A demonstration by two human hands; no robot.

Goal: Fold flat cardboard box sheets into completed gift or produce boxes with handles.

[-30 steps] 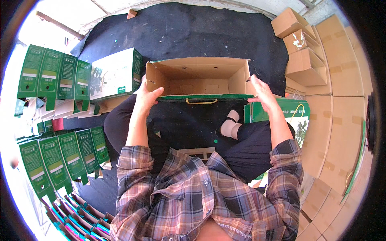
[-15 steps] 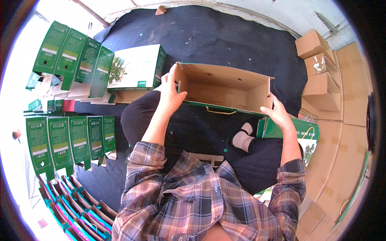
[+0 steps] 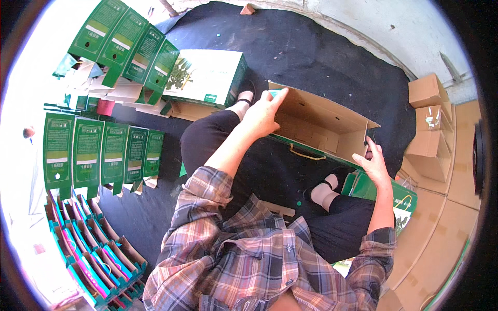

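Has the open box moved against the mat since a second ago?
Yes. The open box has turned, its right end swinging nearer the person, judged against the black mat.

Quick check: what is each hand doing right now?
Left hand: closed on the left end of the open cardboard box.
Right hand: gripping the box's right end, fingers over its edge.

The black mat [image 3: 332,57] beyond the open carton [image 3: 321,124] is left bare up to its far edge. The mat's left edge is blocked by rows of green boxes [image 3: 98,150], its right edge by stacked brown cartons [image 3: 430,119].
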